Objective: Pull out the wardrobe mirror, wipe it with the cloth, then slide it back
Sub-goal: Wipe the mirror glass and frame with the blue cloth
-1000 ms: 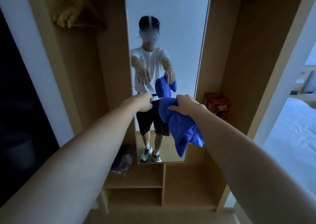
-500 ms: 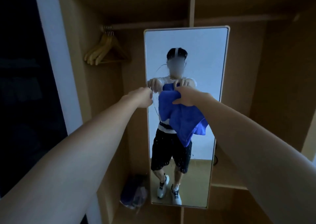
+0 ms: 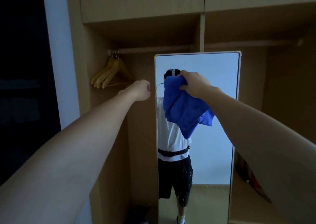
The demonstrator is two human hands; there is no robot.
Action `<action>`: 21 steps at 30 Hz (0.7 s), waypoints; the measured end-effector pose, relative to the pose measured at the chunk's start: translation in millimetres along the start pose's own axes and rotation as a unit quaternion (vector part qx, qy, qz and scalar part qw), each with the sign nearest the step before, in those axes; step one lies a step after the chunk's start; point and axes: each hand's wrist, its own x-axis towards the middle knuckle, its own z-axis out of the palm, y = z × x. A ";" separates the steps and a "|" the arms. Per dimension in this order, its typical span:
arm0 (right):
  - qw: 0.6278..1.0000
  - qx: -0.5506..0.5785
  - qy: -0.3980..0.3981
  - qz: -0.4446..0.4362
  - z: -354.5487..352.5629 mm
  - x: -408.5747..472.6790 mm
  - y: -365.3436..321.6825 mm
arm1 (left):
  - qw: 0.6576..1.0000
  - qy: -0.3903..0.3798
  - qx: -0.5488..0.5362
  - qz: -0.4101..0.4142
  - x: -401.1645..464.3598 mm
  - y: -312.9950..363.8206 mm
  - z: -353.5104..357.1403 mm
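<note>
Gripping the blue cloth [image 3: 185,111] in a bunch, the right hand [image 3: 194,85] holds it up against the upper glass of the mirror [image 3: 220,104], rest of cloth hanging loose below. Left hand [image 3: 142,90] sits at the mirror's left frame edge, fingers curled; can't tell if it grips the frame. Mirror stands upright, out in front of the wardrobe [image 3: 142,6]. Wooden hangers [image 3: 111,75] on rail at left.

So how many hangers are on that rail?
About 4, judging by the hooks: the hangers hang bunched together at the left end of the rail, left of the mirror. They overlap, so the count is uncertain.
</note>
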 end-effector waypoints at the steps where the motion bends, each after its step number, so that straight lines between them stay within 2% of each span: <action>1: 1.000 -0.014 0.005 -0.003 0.1 2.8 -1.3 | 1.000 0.003 -0.008 0.003 4.2 -2.6 -1.1; 12: 0.994 -0.099 0.042 -0.012 -1.4 37.7 -14.8 | 0.989 0.061 -0.129 0.040 55.1 -4.8 -0.6; 17: 0.991 -0.111 0.079 -0.016 3.2 53.2 -13.1 | 0.969 0.123 -0.211 0.037 77.7 4.7 -7.3; 21: 0.986 -0.097 0.135 -0.031 2.6 64.3 -5.9 | 0.950 0.129 -0.275 0.067 91.7 10.6 -14.1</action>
